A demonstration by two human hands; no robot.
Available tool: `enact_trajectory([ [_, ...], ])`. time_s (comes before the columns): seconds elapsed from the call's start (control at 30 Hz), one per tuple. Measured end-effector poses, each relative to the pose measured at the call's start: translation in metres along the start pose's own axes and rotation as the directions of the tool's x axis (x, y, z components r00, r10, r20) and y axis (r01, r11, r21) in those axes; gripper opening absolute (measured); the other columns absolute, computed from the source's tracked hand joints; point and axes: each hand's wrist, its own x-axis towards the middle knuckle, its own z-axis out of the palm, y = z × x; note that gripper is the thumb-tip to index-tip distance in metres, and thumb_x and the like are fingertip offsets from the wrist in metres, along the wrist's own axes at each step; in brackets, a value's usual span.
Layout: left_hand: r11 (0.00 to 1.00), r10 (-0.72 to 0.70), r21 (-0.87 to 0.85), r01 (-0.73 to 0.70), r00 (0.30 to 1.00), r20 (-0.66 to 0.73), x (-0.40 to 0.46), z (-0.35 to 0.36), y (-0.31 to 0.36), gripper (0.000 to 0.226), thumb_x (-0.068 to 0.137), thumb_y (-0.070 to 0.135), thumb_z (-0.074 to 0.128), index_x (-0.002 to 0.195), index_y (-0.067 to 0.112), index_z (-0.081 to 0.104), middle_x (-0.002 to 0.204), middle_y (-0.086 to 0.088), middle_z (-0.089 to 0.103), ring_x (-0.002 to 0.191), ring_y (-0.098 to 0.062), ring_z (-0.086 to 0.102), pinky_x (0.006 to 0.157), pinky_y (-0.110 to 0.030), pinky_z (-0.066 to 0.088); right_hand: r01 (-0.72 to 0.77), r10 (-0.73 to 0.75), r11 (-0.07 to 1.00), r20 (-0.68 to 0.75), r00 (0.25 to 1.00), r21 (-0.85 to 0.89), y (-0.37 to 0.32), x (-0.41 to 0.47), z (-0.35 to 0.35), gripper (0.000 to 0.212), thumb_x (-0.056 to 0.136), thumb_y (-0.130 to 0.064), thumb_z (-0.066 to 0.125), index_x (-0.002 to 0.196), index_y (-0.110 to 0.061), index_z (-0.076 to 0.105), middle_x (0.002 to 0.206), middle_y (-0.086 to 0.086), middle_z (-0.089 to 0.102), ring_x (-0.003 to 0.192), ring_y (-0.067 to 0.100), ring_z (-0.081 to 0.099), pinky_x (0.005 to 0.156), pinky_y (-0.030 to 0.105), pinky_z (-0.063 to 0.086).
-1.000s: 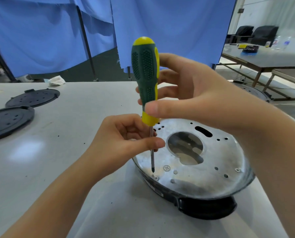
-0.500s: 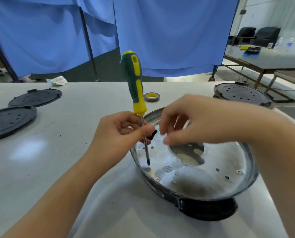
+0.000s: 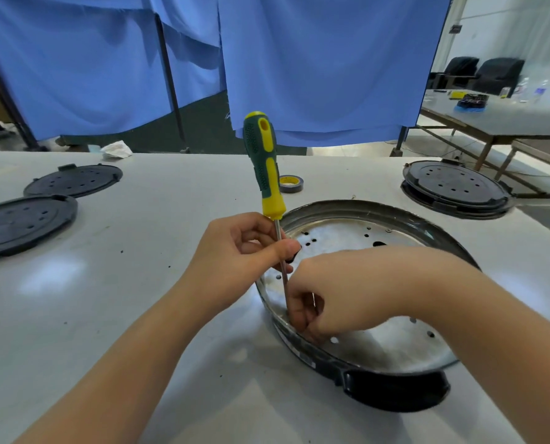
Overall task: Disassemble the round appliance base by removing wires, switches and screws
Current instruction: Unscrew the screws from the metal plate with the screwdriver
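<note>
The round appliance base point(image 3: 347, 232) lies open side up on the white table, a shiny metal plate with holes inside a dark rim and a black handle at the front. My left hand point(image 3: 238, 251) pinches the steel shaft of a green and yellow screwdriver point(image 3: 264, 161), which stands nearly upright at the base's left inner edge. My right hand point(image 3: 337, 290) reaches down beside the screwdriver tip with curled fingertips pressed together at the plate's near left edge. What they pinch is hidden.
Two black round perforated covers point(image 3: 20, 219) point(image 3: 75, 179) lie at the left. Another round base with a black cover point(image 3: 453, 187) sits at the back right. A tape roll point(image 3: 291, 183) lies behind the screwdriver. Blue curtains hang behind the table.
My right hand let go of the screwdriver handle and dropped to the plate by the tip. The left hand keeps pinching the shaft, and the screwdriver now leans slightly left.
</note>
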Motion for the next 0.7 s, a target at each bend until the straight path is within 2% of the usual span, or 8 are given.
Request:
enact_trajectory([
  [0.07, 1.000, 0.010, 0.007, -0.010, 1.000, 0.009, 0.000, 0.000, 0.001, 0.013, 0.073, 0.012, 0.078, 0.071, 0.021, 0.069, 0.061, 0.004, 0.071, 0.055, -0.010, 0.070, 0.054, -0.011, 0.049, -0.008, 0.007, 1.000, 0.041, 0.999, 0.008, 0.001, 0.002, -0.002, 0.007, 0.085, -0.019, 0.064, 0.089, -0.016, 0.069, 0.072, -0.009, 0.063, 0.065, 0.006, 0.056, 0.055, 0.014, 0.044],
  [0.23, 1.000, 0.003, -0.014, -0.003, 1.000, 0.009, 0.000, 0.000, 0.001, 0.008, 0.070, 0.018, 0.079, 0.071, 0.022, 0.071, 0.064, 0.002, 0.072, 0.057, -0.012, 0.071, 0.055, -0.011, 0.050, 0.008, -0.008, 0.999, -0.008, 1.000, -0.032, 0.000, -0.001, 0.002, 0.012, 0.084, -0.017, 0.057, 0.087, -0.010, 0.067, 0.079, 0.005, 0.069, 0.060, 0.011, 0.052, 0.048, 0.015, 0.039],
  [0.37, 1.000, 0.017, 0.010, -0.018, 1.000, 0.010, 0.000, -0.001, 0.000, 0.011, 0.072, 0.017, 0.079, 0.073, 0.025, 0.072, 0.065, 0.003, 0.072, 0.058, -0.010, 0.070, 0.057, -0.011, 0.050, 0.046, -0.061, 0.991, -0.119, 0.991, -0.123, -0.004, -0.003, 0.006, 0.008, 0.080, -0.014, 0.060, 0.082, -0.014, 0.068, 0.073, -0.001, 0.069, 0.061, 0.012, 0.059, 0.045, 0.011, 0.039],
  [0.5, 1.000, 0.013, 0.007, -0.013, 1.000, 0.009, 0.000, -0.001, 0.000, 0.011, 0.073, 0.016, 0.079, 0.075, 0.024, 0.072, 0.064, 0.005, 0.072, 0.056, -0.008, 0.069, 0.056, -0.010, 0.049, 0.111, -0.139, 0.979, -0.160, 0.977, -0.172, -0.006, -0.006, 0.006, 0.008, 0.074, -0.007, 0.061, 0.075, -0.013, 0.067, 0.066, -0.002, 0.063, 0.059, 0.012, 0.056, 0.051, 0.020, 0.044],
  [0.7, 1.000, 0.015, 0.013, -0.015, 1.000, 0.012, 0.000, -0.001, 0.002, 0.012, 0.074, 0.013, 0.078, 0.073, 0.023, 0.071, 0.067, 0.002, 0.073, 0.059, -0.012, 0.071, 0.056, -0.011, 0.050, 0.125, -0.138, 0.986, -0.123, 0.983, -0.109, -0.007, -0.009, 0.003, 0.010, 0.075, -0.006, 0.060, 0.076, -0.013, 0.066, 0.064, -0.005, 0.058, 0.053, 0.007, 0.047, 0.052, 0.013, 0.040],
])
